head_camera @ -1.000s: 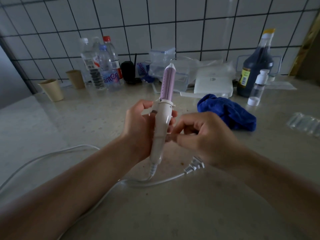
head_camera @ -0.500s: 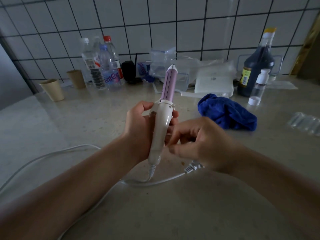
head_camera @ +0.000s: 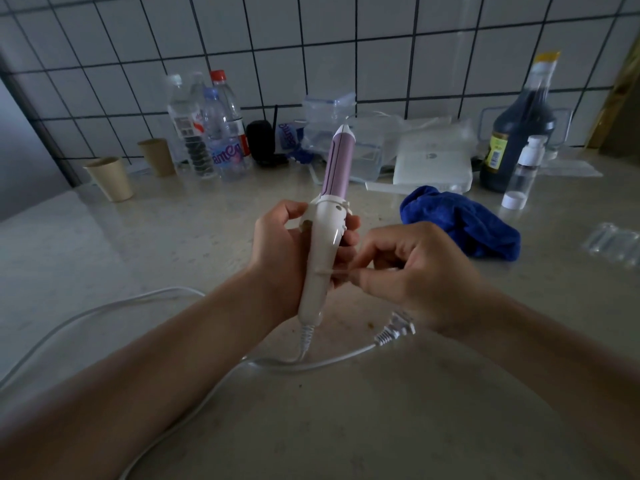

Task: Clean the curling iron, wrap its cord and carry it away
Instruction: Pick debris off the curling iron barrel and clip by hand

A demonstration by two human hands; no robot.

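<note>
Just above the middle of the desk point(head_camera: 381, 410), the left hand point(head_camera: 277, 251) grips the curling iron point(head_camera: 322, 258) upright by its white handle. The right hand point(head_camera: 415, 271) pinches a thin pale stick point(head_camera: 334, 271) whose tip touches that handle. The cord point(head_camera: 104, 306) trails toward the desk's left edge.

Glossy white plastic curling iron point(head_camera: 320, 251), fuzzy blue cloth point(head_camera: 464, 223), matt speckled stone-look counter point(head_camera: 346, 410)

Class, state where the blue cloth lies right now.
In the head view, the blue cloth lies on the counter, right of the curling iron, in front of the white box.
</note>
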